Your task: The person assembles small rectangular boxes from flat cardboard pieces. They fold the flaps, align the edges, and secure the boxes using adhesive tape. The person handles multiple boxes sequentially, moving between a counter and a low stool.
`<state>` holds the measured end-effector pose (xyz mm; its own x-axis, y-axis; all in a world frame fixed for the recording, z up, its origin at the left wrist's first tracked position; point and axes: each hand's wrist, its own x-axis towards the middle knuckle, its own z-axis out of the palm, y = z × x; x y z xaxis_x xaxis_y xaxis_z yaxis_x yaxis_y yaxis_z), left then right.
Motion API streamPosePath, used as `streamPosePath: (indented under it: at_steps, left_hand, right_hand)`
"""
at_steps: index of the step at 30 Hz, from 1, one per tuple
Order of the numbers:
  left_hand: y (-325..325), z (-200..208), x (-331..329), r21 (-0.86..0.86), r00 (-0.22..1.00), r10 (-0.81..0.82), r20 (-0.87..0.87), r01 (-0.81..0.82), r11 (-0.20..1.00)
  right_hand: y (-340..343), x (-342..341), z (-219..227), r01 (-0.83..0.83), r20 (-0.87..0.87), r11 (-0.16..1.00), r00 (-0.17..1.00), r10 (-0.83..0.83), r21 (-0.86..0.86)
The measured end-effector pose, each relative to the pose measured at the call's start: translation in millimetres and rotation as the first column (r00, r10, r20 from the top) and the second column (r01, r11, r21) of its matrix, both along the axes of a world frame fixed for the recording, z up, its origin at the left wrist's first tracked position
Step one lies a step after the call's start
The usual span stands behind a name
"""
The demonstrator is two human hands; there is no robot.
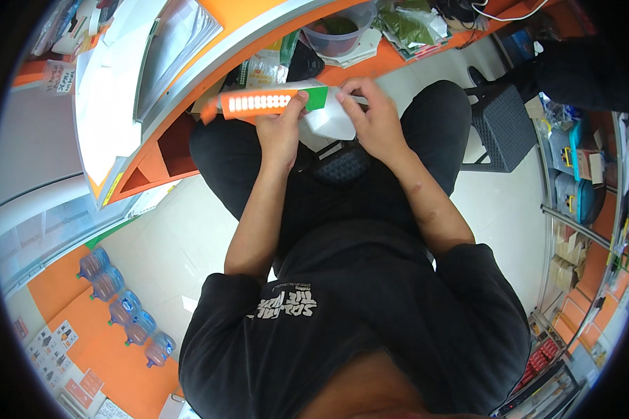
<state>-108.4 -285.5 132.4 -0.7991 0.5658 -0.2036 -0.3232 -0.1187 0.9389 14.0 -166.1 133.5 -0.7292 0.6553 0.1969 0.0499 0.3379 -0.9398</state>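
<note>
In front of my lap is a long, thin cardboard box (pixel 258 103), orange with a row of white ovals, with a green band and a white end towards the right. My left hand (pixel 279 136) is closed around its lower edge, thumb lying on the front near the green band. At the other end, my right hand (pixel 376 119) pinches the white part, thumb and fingers bent over its edge. A white panel (pixel 332 124) hangs down between the two hands. The box's left tip is blurred. What may be inside it is hidden.
Beyond the box, an orange desk (pixel 349 72) holds a clear plastic tub (pixel 339 42) and green packets (pixel 405 21). Paper stacks (pixel 178 52) lie at upper left. A black woven stool (pixel 500 129) and another person's dark trouser leg (pixel 573 70) are right. Several water jugs (pixel 126 307) stand lower left.
</note>
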Motion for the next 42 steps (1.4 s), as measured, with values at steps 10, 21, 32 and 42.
streamPosePath:
  at_steps: [10, 21, 32, 42]
  left_hand:
    - [-7.1, 10.1, 14.9, -0.081, 0.909, -0.127, -0.396, 0.103, 0.991]
    - [-17.3, -9.7, 12.4, -0.156, 0.908, -0.145, -0.393, 0.09, 0.984]
    - [-54.2, -55.2, -4.9, -0.37, 0.192, -0.363, -0.912, -0.001, 0.929]
    - [-38.3, -48.3, 3.6, -0.3, 0.708, -0.326, -0.626, 0.167, 0.939]
  right_hand:
    - [0.0, -1.2, 20.9, -0.125, -0.091, 0.967, 0.99, 0.107, -0.22]
    - [-5.8, -1.2, 37.8, -0.063, -0.069, 0.975, 0.994, 0.079, 0.212]
    - [-0.8, 10.3, 30.2, -0.123, 0.076, 0.973, 0.991, 0.11, 0.197]
    - [-12.7, 10.6, 28.9, -0.166, 0.099, 0.95, 0.984, 0.145, 0.264]
